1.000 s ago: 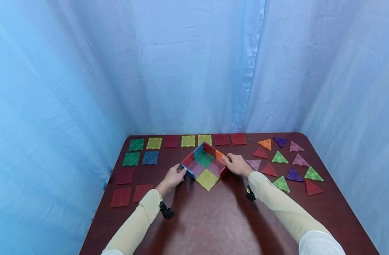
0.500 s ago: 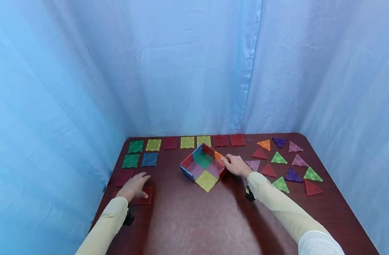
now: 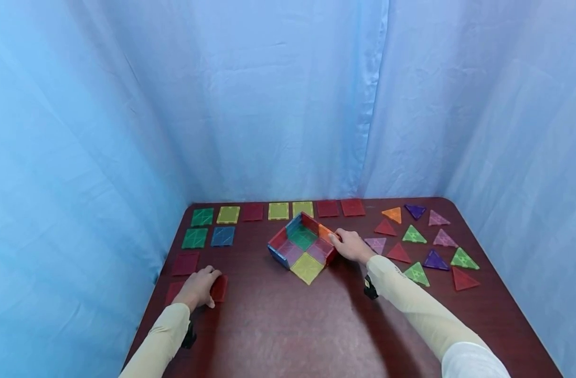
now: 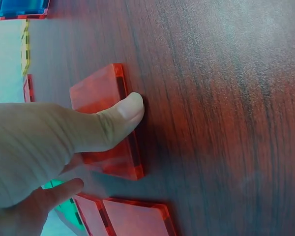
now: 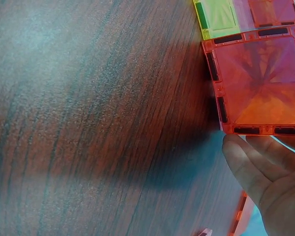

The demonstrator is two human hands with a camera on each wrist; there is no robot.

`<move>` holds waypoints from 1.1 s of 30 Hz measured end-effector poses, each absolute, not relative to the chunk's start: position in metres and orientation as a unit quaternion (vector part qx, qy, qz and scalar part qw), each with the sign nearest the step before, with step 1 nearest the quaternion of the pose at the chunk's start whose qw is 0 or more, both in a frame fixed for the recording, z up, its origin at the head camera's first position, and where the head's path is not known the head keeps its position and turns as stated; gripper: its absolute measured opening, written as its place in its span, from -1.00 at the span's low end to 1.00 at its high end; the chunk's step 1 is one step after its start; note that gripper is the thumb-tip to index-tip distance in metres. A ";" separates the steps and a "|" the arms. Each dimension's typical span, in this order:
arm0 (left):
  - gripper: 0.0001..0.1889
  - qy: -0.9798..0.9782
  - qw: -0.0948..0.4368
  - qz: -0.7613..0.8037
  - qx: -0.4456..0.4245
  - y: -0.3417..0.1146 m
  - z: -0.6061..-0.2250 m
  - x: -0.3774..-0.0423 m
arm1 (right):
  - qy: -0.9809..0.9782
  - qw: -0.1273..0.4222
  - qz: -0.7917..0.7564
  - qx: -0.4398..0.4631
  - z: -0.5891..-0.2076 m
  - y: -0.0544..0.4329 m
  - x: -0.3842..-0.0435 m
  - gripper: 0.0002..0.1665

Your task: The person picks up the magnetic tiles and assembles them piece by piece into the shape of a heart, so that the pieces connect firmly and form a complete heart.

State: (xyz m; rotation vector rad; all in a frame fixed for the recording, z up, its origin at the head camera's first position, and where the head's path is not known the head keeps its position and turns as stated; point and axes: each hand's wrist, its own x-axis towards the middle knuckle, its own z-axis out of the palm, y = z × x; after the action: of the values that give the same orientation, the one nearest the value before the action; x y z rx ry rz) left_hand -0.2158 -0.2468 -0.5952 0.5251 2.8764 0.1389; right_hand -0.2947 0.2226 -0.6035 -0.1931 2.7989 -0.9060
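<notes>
My left hand (image 3: 198,287) holds a red square magnetic tile (image 3: 220,290) at the table's left side. The left wrist view shows the thumb across one edge of this tile (image 4: 96,91); the far fingers are partly hidden. Near the table's middle stands an open low box of square magnetic tiles, with a blue wall tile (image 3: 278,256) at its left and a flat yellow tile (image 3: 308,269) at its front corner. My right hand (image 3: 350,245) grips the box's right wall by the orange tile (image 3: 324,232). Beside those fingers, a red wall tile (image 5: 258,81) fills the right wrist view.
Green tiles (image 3: 194,238), a blue tile (image 3: 223,236) and a red tile (image 3: 185,263) lie at the left. Yellow and red squares (image 3: 328,208) line the back edge. Several triangles (image 3: 414,234) are spread at the right. Blue curtains (image 3: 278,105) surround the brown table (image 3: 311,336).
My left hand has let go of the box's left side, moved left and toward me, and taken hold of the red square tile. The right hand stays on the box.
</notes>
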 end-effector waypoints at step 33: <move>-0.66 0.849 -0.125 -0.113 0.501 -0.085 -0.532 -0.228 | 0.946 0.093 -0.303 -0.072 -0.600 0.221 -0.290 -0.58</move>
State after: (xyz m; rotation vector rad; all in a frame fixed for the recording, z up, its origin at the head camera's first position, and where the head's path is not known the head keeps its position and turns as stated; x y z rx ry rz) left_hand -0.2279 -0.0846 -0.5319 1.7137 2.9028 -0.3863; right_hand -0.2901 0.2210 -0.6000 -0.2146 2.8070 -0.8986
